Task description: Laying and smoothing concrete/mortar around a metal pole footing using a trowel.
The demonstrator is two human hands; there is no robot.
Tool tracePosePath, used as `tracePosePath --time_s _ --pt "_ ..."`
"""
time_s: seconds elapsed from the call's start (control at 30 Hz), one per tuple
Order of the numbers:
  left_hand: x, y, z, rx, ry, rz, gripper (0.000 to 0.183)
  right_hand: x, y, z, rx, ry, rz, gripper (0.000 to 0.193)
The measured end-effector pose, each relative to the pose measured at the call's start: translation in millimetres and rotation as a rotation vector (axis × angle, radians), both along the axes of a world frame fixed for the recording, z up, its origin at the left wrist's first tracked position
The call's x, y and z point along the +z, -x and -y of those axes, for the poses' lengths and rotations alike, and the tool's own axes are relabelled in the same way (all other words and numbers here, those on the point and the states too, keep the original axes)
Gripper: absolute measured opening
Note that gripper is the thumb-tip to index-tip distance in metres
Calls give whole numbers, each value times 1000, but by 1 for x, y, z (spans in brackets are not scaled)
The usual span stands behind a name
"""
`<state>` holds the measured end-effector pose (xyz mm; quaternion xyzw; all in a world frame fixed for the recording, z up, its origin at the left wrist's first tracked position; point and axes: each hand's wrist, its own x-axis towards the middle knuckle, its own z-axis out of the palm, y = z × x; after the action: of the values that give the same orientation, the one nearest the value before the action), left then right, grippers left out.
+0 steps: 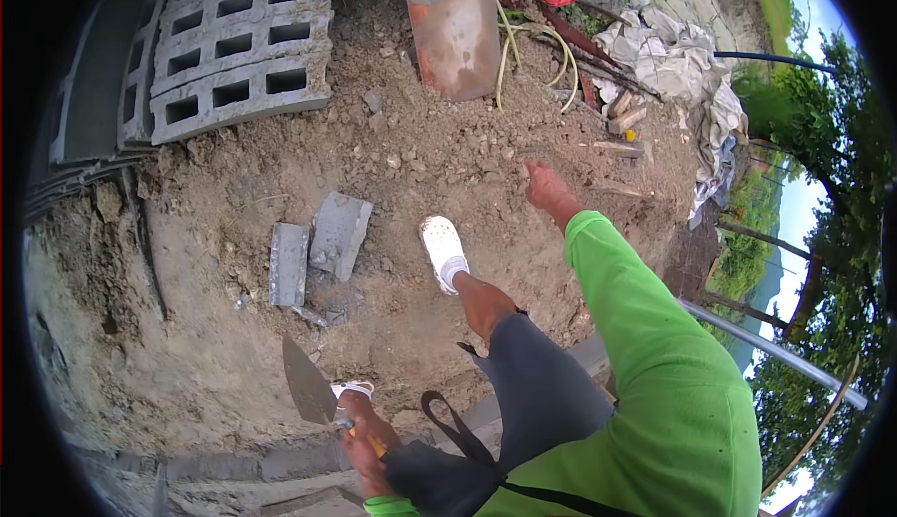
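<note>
My left hand [361,456], low in the view, is closed round the yellow handle of a trowel [307,383]. The trowel's grey pointed blade tilts up and to the left, beside my white shoe. Out over the bare soil to the right, my right hand [549,189] hangs in the air with its fingers loosely extended and nothing visible in it. Two broken pieces of grey concrete block, a narrow one [289,265] and a wider one [340,234], lie on the dirt beyond the trowel. My other white shoe [441,241] stands on the soil between them and my right arm.
Grey hollow blocks [241,39] are stacked at the far left. A rusty metal sheet [456,27] lies at the back beside a pale looped hose [567,59]. Crumpled white sacks [665,55] and wood scraps lie far right. A metal pole [775,354] stretches along the right side.
</note>
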<state>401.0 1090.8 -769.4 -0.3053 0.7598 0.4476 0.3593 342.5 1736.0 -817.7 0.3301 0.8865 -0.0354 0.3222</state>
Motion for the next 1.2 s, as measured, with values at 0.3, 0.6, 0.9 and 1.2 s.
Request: tracePosePath --time_s 0.3,0.6,0.9,1.2 --pt "98 5 70 -50 450 32 24 -84 337 -36 1002 -389 -296 40" --pt "172 -118 78 197 786 613 24 -82 327 -15 1048 -524 321 59" --pt "-54 85 40 -52 348 -209 22 -122 380 12 1168 -701 255 48" --pt "-199 217 -116 -256 238 -310 41 -48 335 -66 1441 -468 341 19"
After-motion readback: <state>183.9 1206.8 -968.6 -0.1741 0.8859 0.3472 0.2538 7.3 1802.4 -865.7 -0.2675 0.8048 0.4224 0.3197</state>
